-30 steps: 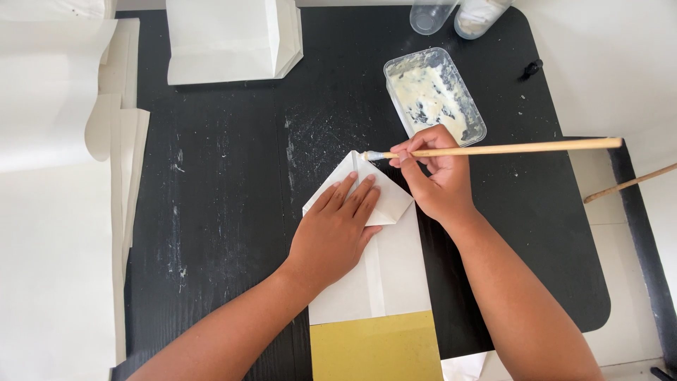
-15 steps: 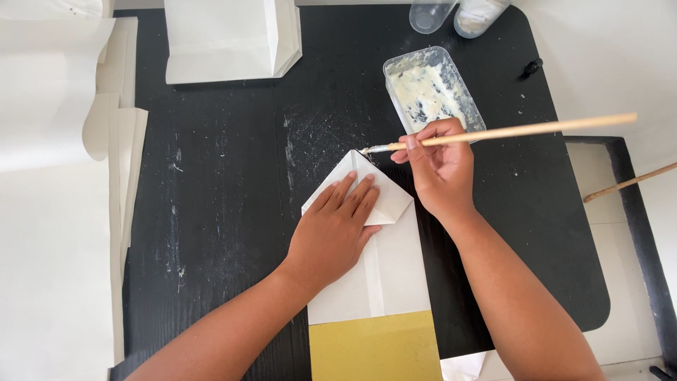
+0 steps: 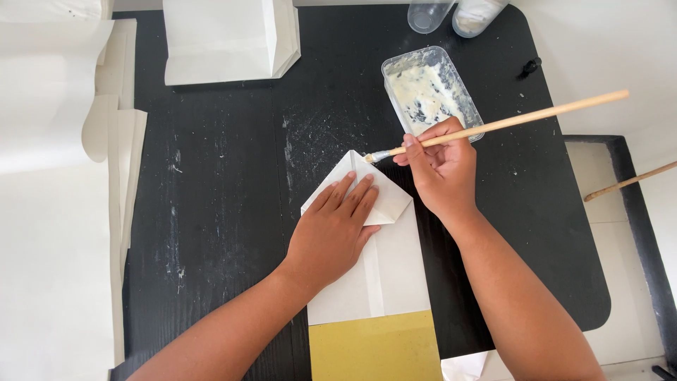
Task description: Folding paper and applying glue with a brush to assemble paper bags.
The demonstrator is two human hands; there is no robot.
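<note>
My left hand [image 3: 336, 229] lies flat, fingers spread, on a folded white paper bag [image 3: 384, 264] whose top end is folded into a point and whose near end is yellow. My right hand [image 3: 443, 168] grips a long wooden-handled brush [image 3: 508, 122], its bristle tip touching the point of the fold. Just beyond the brush stands a clear plastic tub [image 3: 430, 93] smeared with white paste.
The work lies on a black table [image 3: 226, 197] flecked with dried paste. A finished white bag [image 3: 229, 39] lies at the far edge, two clear cups [image 3: 455, 13] beside it. White paper sheets [image 3: 56, 212] are stacked left. A wooden stick [image 3: 627, 182] lies at right.
My right hand has tilted the brush so its handle end rises; the bristle tip stays at the folded point. My left hand and the bag have not moved.
</note>
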